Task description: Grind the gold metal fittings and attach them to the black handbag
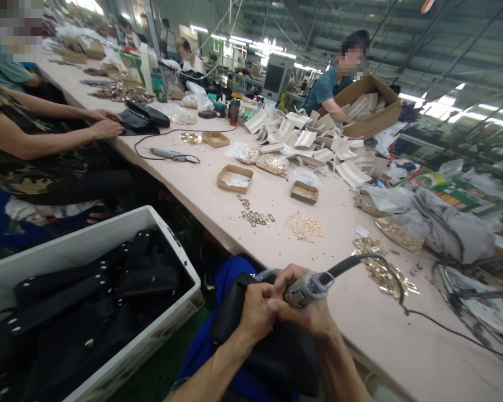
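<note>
My left hand (pixel 257 312) is closed on the top edge of a black leather bag (pixel 276 346) that rests on my lap at the table's edge. My right hand (pixel 305 312) grips a grey corded electric screwdriver (pixel 314 287), its tip pointed at the bag near my left fingers. The tool's black cable (pixel 385 268) arcs up and runs right across the pale table (pixel 360 324). Small piles of gold metal fittings (pixel 304 226) lie on the table just beyond my hands.
A white crate (pixel 92 240) full of black bag parts stands on the floor at my left. Small cardboard trays (pixel 235 178), a second screwdriver (pixel 167 153) and white leather pieces (pixel 310 139) lie on the table. A seated person's hands (pixel 104 125) work on a black bag at left; another person handles a cardboard box (pixel 371 106) at the far side.
</note>
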The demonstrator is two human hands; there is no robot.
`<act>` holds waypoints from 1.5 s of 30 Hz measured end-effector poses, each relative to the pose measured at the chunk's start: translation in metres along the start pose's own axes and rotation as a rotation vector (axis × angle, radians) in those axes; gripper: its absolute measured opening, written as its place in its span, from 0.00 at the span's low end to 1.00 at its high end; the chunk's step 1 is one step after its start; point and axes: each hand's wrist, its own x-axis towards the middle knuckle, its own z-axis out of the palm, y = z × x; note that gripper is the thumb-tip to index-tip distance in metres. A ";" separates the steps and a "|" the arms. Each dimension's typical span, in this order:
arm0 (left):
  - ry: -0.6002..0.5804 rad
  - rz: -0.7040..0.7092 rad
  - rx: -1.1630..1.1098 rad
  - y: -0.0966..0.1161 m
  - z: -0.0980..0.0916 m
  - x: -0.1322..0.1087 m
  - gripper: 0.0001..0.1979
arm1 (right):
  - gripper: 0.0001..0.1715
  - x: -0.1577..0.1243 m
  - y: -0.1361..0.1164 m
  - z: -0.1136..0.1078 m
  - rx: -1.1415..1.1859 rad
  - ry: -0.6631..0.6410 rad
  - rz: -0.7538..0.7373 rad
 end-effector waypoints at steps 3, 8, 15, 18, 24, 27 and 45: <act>-0.079 0.036 0.094 0.007 0.005 -0.006 0.10 | 0.24 -0.008 -0.006 -0.020 0.183 -0.130 -0.029; -0.178 0.079 0.252 0.000 0.018 -0.012 0.12 | 0.37 -0.029 -0.006 -0.030 0.254 -0.239 -0.038; -0.138 -0.087 0.285 -0.029 0.019 -0.011 0.16 | 0.32 -0.027 -0.058 -0.044 0.446 0.144 -0.355; -0.173 -0.047 0.272 -0.029 0.016 -0.014 0.20 | 0.27 -0.023 -0.066 -0.079 0.486 0.450 -0.368; -0.248 0.024 0.352 -0.014 0.013 -0.023 0.16 | 0.21 -0.050 -0.009 -0.173 0.727 0.877 -0.320; -0.264 0.153 0.500 -0.005 0.014 -0.026 0.10 | 0.21 -0.064 0.022 -0.207 0.746 1.028 -0.275; -0.448 0.492 -0.004 0.060 0.134 -0.146 0.11 | 0.11 -0.107 0.114 -0.290 0.581 0.970 0.023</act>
